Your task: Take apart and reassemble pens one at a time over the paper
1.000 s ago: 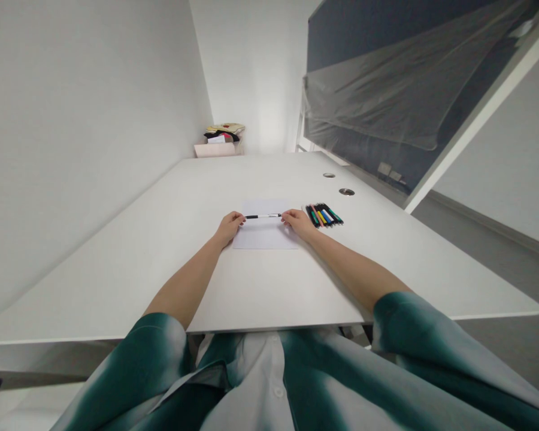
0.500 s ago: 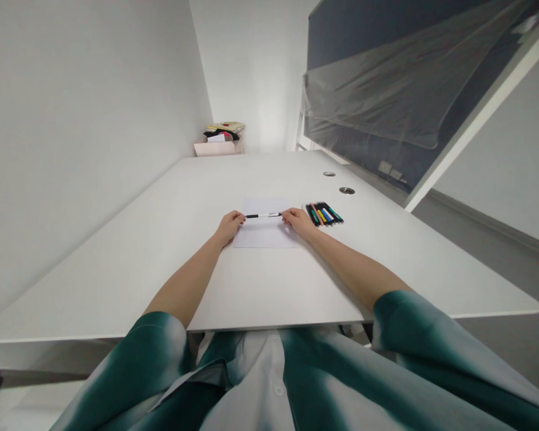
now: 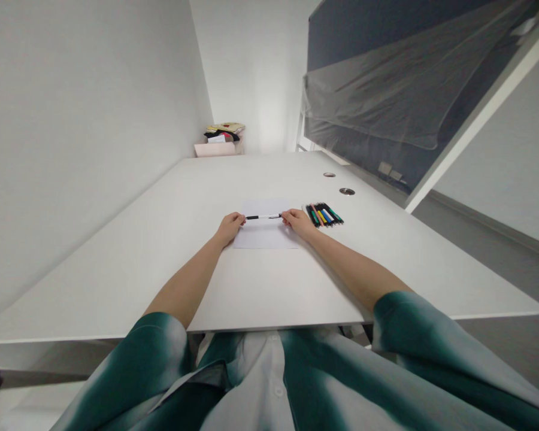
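Note:
A thin pen [image 3: 263,216], white with black ends, is held level just above a white sheet of paper [image 3: 265,236] on the white table [image 3: 161,251]. My left hand [image 3: 229,227] pinches its left end. My right hand [image 3: 298,222] pinches its right end. Both hands rest over the sheet's upper corners. A row of several coloured pens [image 3: 324,215] lies on the table just right of my right hand.
Two round cable holes [image 3: 346,191] sit in the table beyond the coloured pens. A box with piled items [image 3: 221,141] stands at the table's far end. A dark board under plastic film [image 3: 386,90] leans along the right side.

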`<state>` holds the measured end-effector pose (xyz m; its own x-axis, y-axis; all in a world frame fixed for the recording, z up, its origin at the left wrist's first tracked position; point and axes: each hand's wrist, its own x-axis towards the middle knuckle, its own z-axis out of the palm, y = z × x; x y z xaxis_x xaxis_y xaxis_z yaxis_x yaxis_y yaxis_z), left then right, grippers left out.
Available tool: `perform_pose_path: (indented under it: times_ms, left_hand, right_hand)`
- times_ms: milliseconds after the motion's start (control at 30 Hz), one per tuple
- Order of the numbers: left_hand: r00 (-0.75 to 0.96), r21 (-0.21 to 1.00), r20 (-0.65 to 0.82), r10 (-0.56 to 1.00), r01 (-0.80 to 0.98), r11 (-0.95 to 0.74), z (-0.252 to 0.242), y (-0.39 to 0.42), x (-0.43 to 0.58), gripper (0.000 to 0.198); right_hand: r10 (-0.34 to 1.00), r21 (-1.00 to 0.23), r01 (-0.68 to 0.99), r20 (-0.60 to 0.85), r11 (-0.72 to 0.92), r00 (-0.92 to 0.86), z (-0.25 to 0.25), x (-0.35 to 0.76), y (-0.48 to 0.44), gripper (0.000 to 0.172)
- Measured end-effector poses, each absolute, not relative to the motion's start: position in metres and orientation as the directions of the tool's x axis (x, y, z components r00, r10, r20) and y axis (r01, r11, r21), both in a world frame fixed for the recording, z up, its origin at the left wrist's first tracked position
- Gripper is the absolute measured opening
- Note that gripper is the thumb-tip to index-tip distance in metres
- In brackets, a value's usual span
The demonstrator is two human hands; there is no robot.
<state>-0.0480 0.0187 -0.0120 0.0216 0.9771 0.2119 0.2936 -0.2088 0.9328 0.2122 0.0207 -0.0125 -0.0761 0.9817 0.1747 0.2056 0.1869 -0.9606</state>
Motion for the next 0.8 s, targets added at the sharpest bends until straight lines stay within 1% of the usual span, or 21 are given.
perform_pose_path:
  times_ms: [233, 433, 567, 800]
  left_hand:
    - [0.033, 0.909, 0.234, 0.972, 0.348, -0.231, -0.0084, 0.0155, -0.0485, 0.036]
    - [0.020, 0.907, 0.234, 0.972, 0.355, -0.226, -0.0103, 0.0168, -0.0487, 0.039]
    - [0.018, 0.894, 0.262, 0.965, 0.373, -0.249, -0.0098, 0.0166, -0.0486, 0.039]
    - [0.008, 0.890, 0.250, 0.968, 0.393, -0.232, -0.0077, 0.0145, -0.0484, 0.037]
  right_hand:
    - [0.978, -0.950, 0.232, 0.190, 0.206, -0.090, -0.0130, 0.2127, 0.0222, 0.044]
    - [0.979, -0.951, 0.234, 0.185, 0.201, -0.089, -0.0112, 0.2127, 0.0202, 0.044]
    - [0.976, -0.950, 0.229, 0.195, 0.212, -0.093, -0.0128, 0.2120, 0.0212, 0.043]
    - [0.978, -0.957, 0.207, 0.187, 0.203, -0.098, -0.0158, 0.2124, 0.0254, 0.046]
